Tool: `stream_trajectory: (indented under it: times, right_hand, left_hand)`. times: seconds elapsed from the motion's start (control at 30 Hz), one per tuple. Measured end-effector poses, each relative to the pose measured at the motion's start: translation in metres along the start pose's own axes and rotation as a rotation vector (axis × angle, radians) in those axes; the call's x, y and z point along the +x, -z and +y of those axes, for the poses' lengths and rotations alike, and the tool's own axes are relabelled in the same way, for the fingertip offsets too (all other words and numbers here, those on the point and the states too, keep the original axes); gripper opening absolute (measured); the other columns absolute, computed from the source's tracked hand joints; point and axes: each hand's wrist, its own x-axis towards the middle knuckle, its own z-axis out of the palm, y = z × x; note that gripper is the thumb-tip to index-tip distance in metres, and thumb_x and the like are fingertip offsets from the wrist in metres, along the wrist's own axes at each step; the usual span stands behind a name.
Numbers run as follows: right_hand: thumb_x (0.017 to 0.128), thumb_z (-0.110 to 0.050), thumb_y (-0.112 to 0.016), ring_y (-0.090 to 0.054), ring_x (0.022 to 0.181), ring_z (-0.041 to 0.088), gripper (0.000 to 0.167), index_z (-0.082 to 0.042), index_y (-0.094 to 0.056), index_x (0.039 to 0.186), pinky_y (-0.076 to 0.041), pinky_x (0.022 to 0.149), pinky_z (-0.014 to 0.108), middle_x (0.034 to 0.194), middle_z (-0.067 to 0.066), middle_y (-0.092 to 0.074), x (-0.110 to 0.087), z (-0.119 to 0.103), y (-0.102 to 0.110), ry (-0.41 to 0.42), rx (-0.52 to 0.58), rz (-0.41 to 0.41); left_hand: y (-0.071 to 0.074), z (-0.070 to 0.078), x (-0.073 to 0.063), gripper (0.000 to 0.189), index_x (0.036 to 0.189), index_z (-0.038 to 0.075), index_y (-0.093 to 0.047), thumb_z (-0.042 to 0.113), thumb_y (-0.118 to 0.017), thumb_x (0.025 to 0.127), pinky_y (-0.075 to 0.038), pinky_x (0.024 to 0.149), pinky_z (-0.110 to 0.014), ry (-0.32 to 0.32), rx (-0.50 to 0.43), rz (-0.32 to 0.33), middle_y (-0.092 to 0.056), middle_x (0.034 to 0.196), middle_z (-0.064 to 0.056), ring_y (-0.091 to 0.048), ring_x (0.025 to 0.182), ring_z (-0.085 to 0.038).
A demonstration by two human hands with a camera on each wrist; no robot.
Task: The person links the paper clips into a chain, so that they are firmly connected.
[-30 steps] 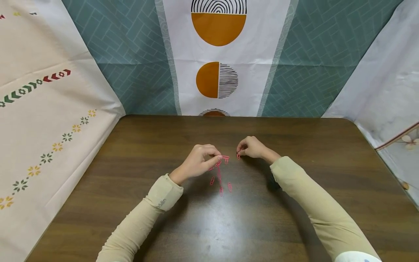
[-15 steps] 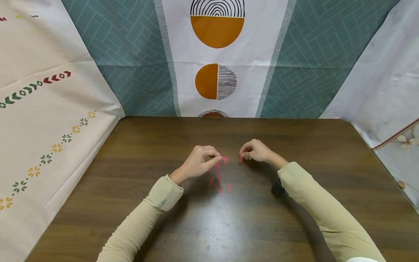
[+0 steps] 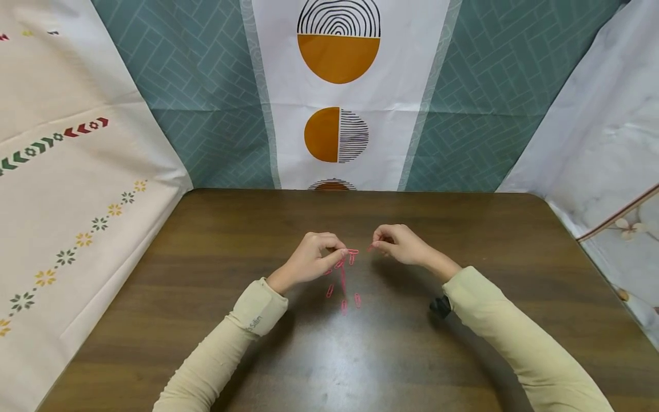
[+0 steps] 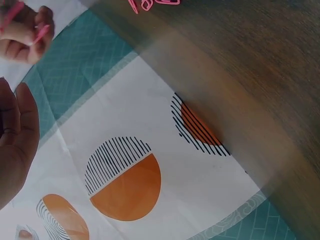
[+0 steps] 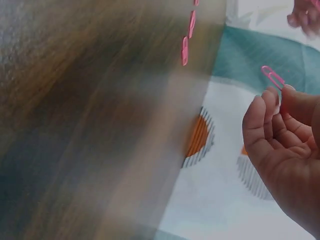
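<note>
In the head view my left hand [image 3: 314, 257] pinches a pink paper clip [image 3: 353, 252] that sticks out to the right of the fingertips. A string of linked pink clips [image 3: 343, 280] seems to hang below that hand toward the table. My right hand [image 3: 404, 244], a short gap to the right, pinches a single pink paper clip [image 5: 273, 76] between thumb and finger; in the right wrist view its looped end points away from the fingertips. The two held clips are apart. Several pink clips lie near the left hand, among them one loose clip [image 3: 330, 290] and another [image 3: 357, 300].
The brown wooden table [image 3: 206, 320] spreads around both hands. A patterned cloth [image 3: 221, 114] hangs behind its far edge, with pale cloths at the left and right sides. A dark object [image 3: 440, 307] shows under the right forearm, probably the wrist camera.
My right hand drifted right, then came back slightly left. Its clip hung downward before and now tilts toward the left hand. The left hand stays nearly still; the head view has tilted a little.
</note>
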Motion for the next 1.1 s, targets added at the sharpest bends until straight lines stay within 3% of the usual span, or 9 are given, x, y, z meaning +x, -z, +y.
stream_trajectory:
  times: [0.23, 0.43, 0.63, 0.73, 0.83, 1.1]
  right_hand:
    - [0.09, -0.007, -0.056, -0.039, 0.053, 0.008, 0.008, -0.006, -0.055, 0.082, -0.035, 0.051, 0.023, 0.062, -0.005, -0.045, -0.008, -0.019, -0.003, 0.202, -0.08, 0.079]
    - [0.082, 0.0, -0.064, -0.04, 0.054, 0.005, 0.01, -0.008, -0.058, 0.08, -0.036, 0.048, 0.022, 0.066, -0.006, -0.05, -0.014, -0.03, -0.006, 0.406, -0.137, 0.249]
    - [0.078, 0.001, -0.067, -0.042, 0.059, 0.007, 0.012, -0.007, -0.058, 0.08, -0.039, 0.049, 0.024, 0.069, -0.001, -0.053, -0.016, -0.034, -0.011, 0.572, -0.218, 0.377]
    - [0.086, -0.009, -0.063, -0.044, 0.059, 0.008, 0.008, -0.005, -0.058, 0.079, -0.039, 0.05, 0.022, 0.07, 0.0, -0.054, -0.017, -0.035, -0.013, 0.622, -0.244, 0.41]
    - [0.091, -0.018, -0.055, -0.045, 0.059, 0.009, 0.018, -0.004, -0.058, 0.08, -0.039, 0.051, 0.021, 0.071, 0.002, -0.055, -0.017, -0.037, -0.014, 0.658, -0.266, 0.427]
    - [0.091, -0.016, -0.055, -0.051, 0.063, 0.012, 0.016, -0.004, -0.058, 0.08, -0.043, 0.055, 0.023, 0.073, 0.003, -0.058, -0.02, -0.04, -0.015, 0.684, -0.31, 0.471]
  left_hand:
    - [0.0, 0.0, 0.002, 0.011, 0.075, -0.005, -0.066, -0.008, -0.059, 0.081, -0.044, 0.056, -0.025, 0.014, 0.015, 0.006, -0.061, 0.068, -0.012, -0.052, 0.06, -0.016]
    - [0.0, 0.003, 0.004, 0.012, 0.073, -0.006, -0.066, -0.01, -0.057, 0.08, -0.042, 0.055, -0.021, 0.03, 0.02, 0.016, -0.061, 0.067, -0.012, -0.05, 0.058, -0.015]
    - [-0.001, 0.005, 0.007, 0.012, 0.072, -0.006, -0.066, -0.011, -0.057, 0.079, -0.045, 0.057, -0.028, 0.021, 0.009, 0.021, -0.062, 0.067, -0.015, -0.052, 0.059, -0.016]
    - [-0.001, 0.005, 0.007, 0.012, 0.071, -0.006, -0.066, -0.011, -0.057, 0.079, -0.046, 0.057, -0.031, 0.012, 0.008, 0.028, -0.062, 0.067, -0.015, -0.053, 0.059, -0.015]
    - [-0.002, 0.006, 0.007, 0.013, 0.071, -0.006, -0.065, -0.012, -0.057, 0.079, -0.046, 0.058, -0.029, -0.002, 0.007, 0.035, -0.062, 0.066, -0.014, -0.053, 0.059, -0.014]
    - [-0.002, 0.009, 0.008, 0.013, 0.07, -0.005, -0.065, -0.012, -0.058, 0.079, -0.046, 0.06, -0.026, -0.017, -0.006, 0.034, -0.062, 0.065, -0.011, -0.055, 0.06, -0.017]
